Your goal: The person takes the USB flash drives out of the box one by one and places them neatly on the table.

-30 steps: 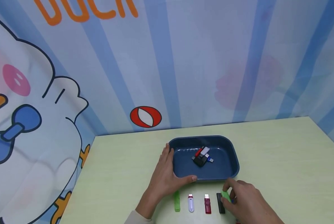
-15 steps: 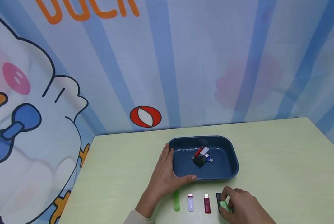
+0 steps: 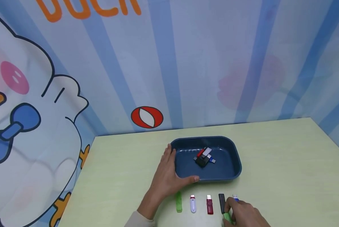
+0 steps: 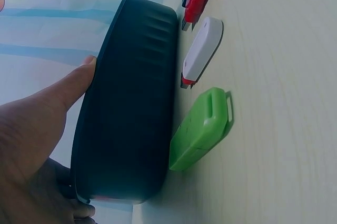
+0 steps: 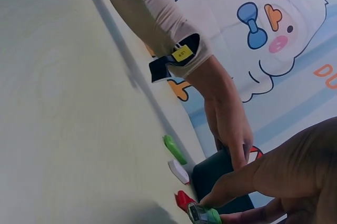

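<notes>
My left hand [image 3: 165,176] holds the left end of a dark blue plastic tray [image 3: 236,157], thumb on the near rim and fingers along the left side. Inside the tray lies a small pile of USB sticks [image 3: 202,161], black, red, silver and blue. Between thumb and fingers, my right hand [image 3: 244,214] pinches a green USB stick [image 3: 227,217]; its metal end [image 5: 194,212] shows in the right wrist view. Just left of that hand is a black USB stick [image 3: 222,202]. A blue USB stick [image 3: 235,197] pokes out beyond its knuckles, mostly hidden.
In front of the tray, a row on the pale table [image 3: 124,170] holds another green USB stick [image 3: 179,202], a white one [image 3: 193,204] and a dark red one [image 3: 210,205]. Behind the table stands a printed blue striped backdrop [image 3: 203,63].
My right hand has moved toward me and slightly left with the green USB stick, down beside the near end of the black one. The blue stick's tip has come into sight. My left hand stays put.
</notes>
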A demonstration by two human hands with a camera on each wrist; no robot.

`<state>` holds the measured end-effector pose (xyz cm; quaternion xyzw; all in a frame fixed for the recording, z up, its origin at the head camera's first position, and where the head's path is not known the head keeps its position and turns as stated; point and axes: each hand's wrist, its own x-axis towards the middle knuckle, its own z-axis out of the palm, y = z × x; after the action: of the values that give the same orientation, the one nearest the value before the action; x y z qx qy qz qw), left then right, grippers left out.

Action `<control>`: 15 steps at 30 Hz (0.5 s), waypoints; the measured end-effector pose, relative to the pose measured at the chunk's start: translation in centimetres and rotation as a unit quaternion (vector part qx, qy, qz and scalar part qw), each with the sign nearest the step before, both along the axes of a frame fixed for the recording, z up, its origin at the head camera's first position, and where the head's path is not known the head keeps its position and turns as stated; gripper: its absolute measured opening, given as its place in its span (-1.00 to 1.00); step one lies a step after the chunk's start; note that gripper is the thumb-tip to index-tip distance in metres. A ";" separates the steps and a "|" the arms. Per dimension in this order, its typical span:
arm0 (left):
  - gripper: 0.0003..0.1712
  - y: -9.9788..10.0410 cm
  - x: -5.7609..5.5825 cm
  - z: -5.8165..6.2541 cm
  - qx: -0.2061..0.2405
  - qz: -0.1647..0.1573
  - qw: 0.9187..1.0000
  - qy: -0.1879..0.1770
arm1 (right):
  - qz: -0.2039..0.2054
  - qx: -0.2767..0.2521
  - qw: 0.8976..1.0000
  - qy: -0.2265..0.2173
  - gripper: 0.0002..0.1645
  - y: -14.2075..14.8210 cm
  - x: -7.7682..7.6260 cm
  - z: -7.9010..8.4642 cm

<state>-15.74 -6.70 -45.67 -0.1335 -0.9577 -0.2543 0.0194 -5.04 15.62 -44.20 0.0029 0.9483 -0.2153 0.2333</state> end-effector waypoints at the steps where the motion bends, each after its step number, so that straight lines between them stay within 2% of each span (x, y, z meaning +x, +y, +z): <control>1: 0.45 0.0 0.0 0.0 -0.001 0.000 1.000 -0.002 | 0.001 0.007 1.000 -0.008 -0.67 -0.1 0.1 -0.2; 6: 0.44 0.0 0.0 0.1 -0.002 0.000 1.000 -0.007 | 0.002 0.032 0.999 -0.030 -0.68 -0.5 0.4 -1.3; 15: 0.44 0.0 0.0 0.1 -0.004 0.002 1.000 -0.006 | 0.008 0.066 0.998 -0.024 -0.60 -1.2 0.8 -2.8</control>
<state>-15.74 -6.75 -45.59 -0.1306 -0.9589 -0.2514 0.0134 -4.25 14.47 -46.95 0.0155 0.9545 -0.1506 0.2570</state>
